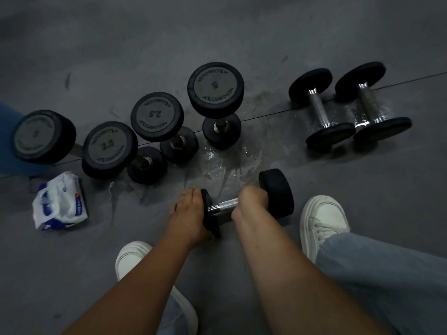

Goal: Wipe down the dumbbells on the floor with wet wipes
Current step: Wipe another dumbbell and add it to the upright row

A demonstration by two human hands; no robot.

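Note:
A small black dumbbell (277, 193) with a chrome handle lies on the grey floor right in front of me. My left hand (191, 215) lies against the outer face of its left end plate, fingers over the rim. My right hand (250, 201) is curled round the handle close to the right head. No wipe shows in either hand. A pack of wet wipes (60, 201) lies on the floor at the left, with a white sheet sticking out.
Several black dumbbells stand on end in a row behind, marked 2.5 (157, 116) and 5 (215, 88). Two more (321, 110) lie on their sides at the back right. Wet streaks (232, 163) mark the floor. My white shoes (323, 221) flank my arms.

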